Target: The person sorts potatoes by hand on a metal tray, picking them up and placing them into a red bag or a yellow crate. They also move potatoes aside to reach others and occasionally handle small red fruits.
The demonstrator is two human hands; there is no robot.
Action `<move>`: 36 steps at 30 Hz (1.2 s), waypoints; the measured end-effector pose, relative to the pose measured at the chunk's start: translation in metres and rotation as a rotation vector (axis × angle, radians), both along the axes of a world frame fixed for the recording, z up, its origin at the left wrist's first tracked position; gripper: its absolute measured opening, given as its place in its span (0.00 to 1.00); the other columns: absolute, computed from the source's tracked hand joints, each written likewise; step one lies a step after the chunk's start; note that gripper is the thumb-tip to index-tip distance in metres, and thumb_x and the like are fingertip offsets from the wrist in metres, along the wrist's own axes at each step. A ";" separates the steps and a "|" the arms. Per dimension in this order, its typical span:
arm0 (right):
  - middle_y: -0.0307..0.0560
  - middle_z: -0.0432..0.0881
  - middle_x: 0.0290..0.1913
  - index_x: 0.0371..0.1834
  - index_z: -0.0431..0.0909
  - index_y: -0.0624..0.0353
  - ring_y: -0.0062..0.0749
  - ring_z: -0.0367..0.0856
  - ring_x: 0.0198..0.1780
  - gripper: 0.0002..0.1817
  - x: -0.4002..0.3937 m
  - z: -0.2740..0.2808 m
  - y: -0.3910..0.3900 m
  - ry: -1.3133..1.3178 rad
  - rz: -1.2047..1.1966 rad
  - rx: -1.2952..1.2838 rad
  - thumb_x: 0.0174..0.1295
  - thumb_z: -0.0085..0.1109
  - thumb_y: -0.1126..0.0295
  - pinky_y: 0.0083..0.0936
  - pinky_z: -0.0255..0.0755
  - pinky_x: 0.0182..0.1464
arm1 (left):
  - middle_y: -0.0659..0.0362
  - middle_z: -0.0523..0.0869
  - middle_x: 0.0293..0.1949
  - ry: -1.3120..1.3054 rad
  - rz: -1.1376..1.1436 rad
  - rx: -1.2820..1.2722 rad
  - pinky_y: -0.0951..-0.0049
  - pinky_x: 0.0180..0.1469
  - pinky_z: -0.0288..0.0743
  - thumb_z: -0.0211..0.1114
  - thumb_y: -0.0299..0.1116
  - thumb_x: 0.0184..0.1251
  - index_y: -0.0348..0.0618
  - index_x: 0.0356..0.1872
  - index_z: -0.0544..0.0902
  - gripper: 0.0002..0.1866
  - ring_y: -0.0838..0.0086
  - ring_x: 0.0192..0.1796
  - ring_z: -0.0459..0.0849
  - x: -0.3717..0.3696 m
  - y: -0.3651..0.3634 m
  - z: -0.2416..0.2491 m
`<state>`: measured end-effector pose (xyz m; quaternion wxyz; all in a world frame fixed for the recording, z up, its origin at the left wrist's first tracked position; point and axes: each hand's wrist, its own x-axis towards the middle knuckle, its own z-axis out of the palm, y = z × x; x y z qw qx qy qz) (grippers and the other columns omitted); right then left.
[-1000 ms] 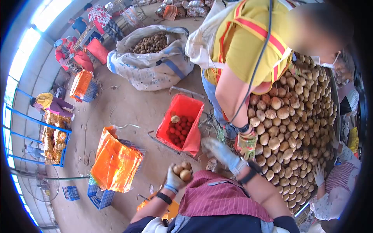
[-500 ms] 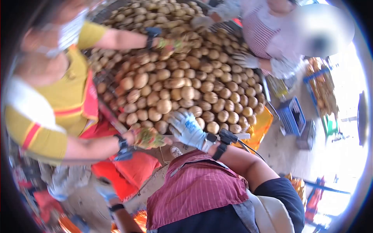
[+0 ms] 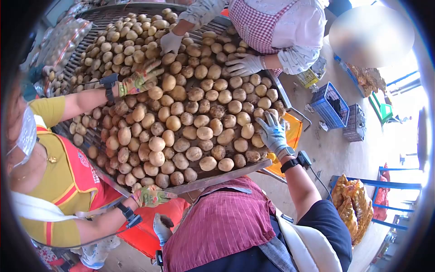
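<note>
Potatoes cover a slatted metal sorting table in front of me. My right hand, in a light blue and white glove, lies at the table's right edge. Its fingers are spread over the outermost potatoes and hold none of them. Low beside my striped apron, my left hand is gloved too and partly hidden by it. The fingers are curled around a dark brown lump that looks like a dark potato.
At left, a co-worker's gloved hands reach over the potatoes and the near rim. Another co-worker's gloved hands touch potatoes at the far side. Blue crates and a filled mesh sack stand right; a red sack lies below the table.
My right hand has moved right, from the near middle edge to the table's right corner. My left hand has come up closer to the apron. The view has shifted.
</note>
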<state>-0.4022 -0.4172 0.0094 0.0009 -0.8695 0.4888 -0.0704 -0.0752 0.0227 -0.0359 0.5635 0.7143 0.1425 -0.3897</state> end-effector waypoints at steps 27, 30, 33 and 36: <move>0.58 0.71 0.60 0.54 0.77 0.57 0.57 0.67 0.65 0.22 0.168 0.024 0.029 -0.448 0.551 0.072 0.56 0.58 0.63 0.61 0.55 0.70 | 0.53 0.83 0.44 -1.187 -0.844 0.100 0.66 0.48 0.76 0.63 0.32 0.68 0.36 0.48 0.82 0.12 0.65 0.46 0.81 0.014 -0.194 0.048; 0.55 0.71 0.58 0.54 0.78 0.56 0.53 0.69 0.61 0.23 0.183 0.008 -0.048 0.041 -0.019 0.234 0.52 0.57 0.65 0.59 0.57 0.67 | 0.53 0.82 0.45 -1.051 -0.822 0.102 0.65 0.51 0.76 0.63 0.30 0.67 0.36 0.50 0.81 0.13 0.63 0.48 0.80 0.018 -0.197 0.051; 0.51 0.79 0.52 0.55 0.78 0.50 0.48 0.73 0.59 0.20 0.124 -0.022 -0.123 -0.206 -0.165 0.030 0.58 0.57 0.63 0.53 0.64 0.61 | 0.54 0.82 0.44 -0.995 -0.788 0.024 0.67 0.51 0.76 0.63 0.29 0.67 0.36 0.49 0.81 0.12 0.65 0.48 0.80 0.019 -0.188 0.039; 0.55 0.81 0.52 0.52 0.79 0.52 0.54 0.81 0.50 0.17 0.101 -0.034 -0.151 -0.077 -0.076 0.160 0.59 0.56 0.63 0.48 0.75 0.49 | 0.55 0.82 0.43 -0.984 -0.741 0.049 0.69 0.50 0.76 0.62 0.29 0.68 0.36 0.49 0.81 0.12 0.68 0.46 0.80 0.024 -0.185 0.026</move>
